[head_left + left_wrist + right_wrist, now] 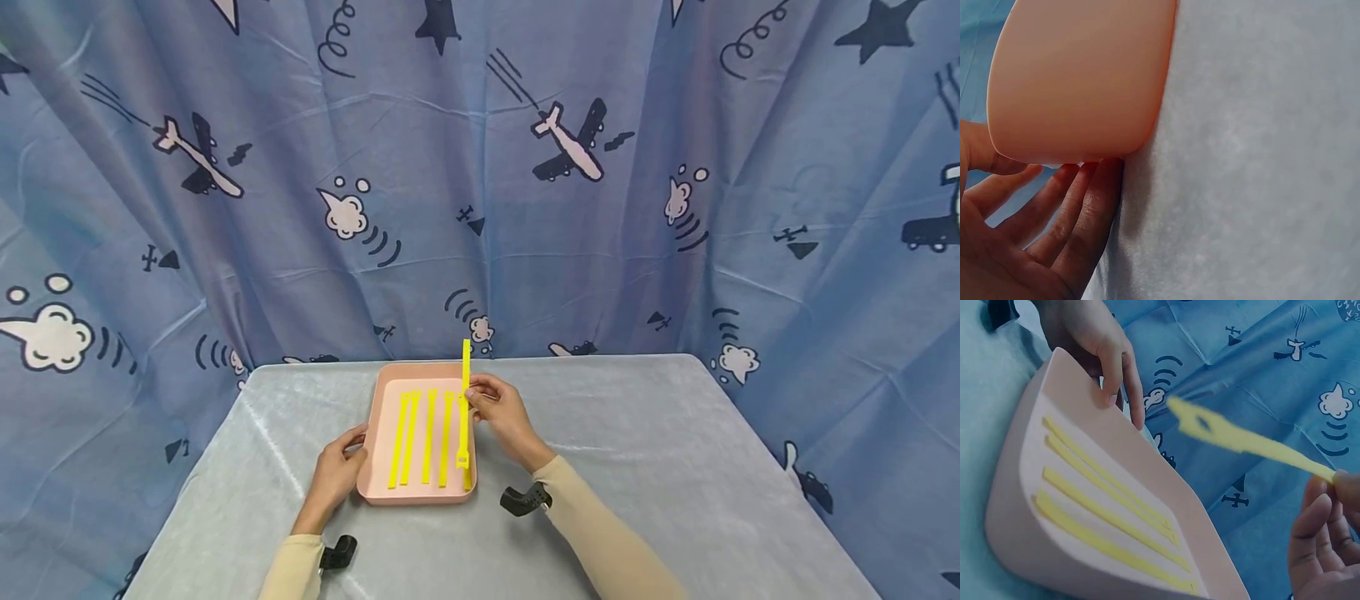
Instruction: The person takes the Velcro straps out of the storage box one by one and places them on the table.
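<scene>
My right hand [510,421] pinches a yellow hook-and-loop cable tie [462,442] between thumb and fingers, holding it above the right side of a pink tray [416,498]. In the right wrist view, the slotted head of this cable tie [1210,428] points away from the fingers. Several similar yellow ties [429,437] lie lengthwise inside the tray, roughly side by side; one at the right is partly hidden behind the held tie. My left hand [337,471] holds the tray's left wall, with its thumb at the rim and fingers against the outside, as the left wrist view [1047,212] shows.
The tray stands on a table with a pale grey cloth [637,467]. Behind the table's far edge hangs a blue curtain [420,275] printed with planes, clouds and stars. A black wrist camera [525,498] sits on each forearm.
</scene>
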Demonstrator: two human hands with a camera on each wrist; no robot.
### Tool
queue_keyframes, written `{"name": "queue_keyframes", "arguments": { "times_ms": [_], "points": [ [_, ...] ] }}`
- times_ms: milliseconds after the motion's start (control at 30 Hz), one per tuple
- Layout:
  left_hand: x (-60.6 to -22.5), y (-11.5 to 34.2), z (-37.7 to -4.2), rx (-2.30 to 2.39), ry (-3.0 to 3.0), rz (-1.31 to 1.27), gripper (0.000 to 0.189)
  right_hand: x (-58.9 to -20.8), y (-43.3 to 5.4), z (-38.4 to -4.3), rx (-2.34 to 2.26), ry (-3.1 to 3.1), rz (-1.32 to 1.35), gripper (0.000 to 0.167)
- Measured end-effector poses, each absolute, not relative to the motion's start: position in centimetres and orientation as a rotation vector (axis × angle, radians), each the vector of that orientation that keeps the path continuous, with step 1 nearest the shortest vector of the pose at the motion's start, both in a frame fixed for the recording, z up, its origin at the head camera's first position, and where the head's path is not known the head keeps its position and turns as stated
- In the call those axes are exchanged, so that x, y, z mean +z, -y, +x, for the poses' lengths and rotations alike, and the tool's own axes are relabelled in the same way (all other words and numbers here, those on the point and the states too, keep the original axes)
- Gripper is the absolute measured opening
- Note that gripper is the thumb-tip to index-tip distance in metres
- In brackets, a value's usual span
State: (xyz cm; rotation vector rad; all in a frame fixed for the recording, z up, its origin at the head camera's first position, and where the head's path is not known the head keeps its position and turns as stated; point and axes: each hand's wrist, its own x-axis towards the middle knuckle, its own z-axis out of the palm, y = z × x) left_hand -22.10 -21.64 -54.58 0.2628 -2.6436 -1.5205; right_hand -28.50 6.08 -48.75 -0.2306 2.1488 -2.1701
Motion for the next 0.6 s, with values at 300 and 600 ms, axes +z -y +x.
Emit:
{"name": "queue_keyframes", "arguments": {
  "times_ms": [300, 600],
  "points": [
    [-54.7, 21.6, -22.1, -1.546, 2.634, 0.258, 0.047, -49.3, -8.9, -27.4, -2.155, -2.158, -0.149, 0.026],
    [-54.7, 21.6, -22.2, -1.547, 2.627, 0.266, 0.047, -51.8, -11.1, -27.4, -2.092, -2.184, -0.087, 0.024]
  ]
}}
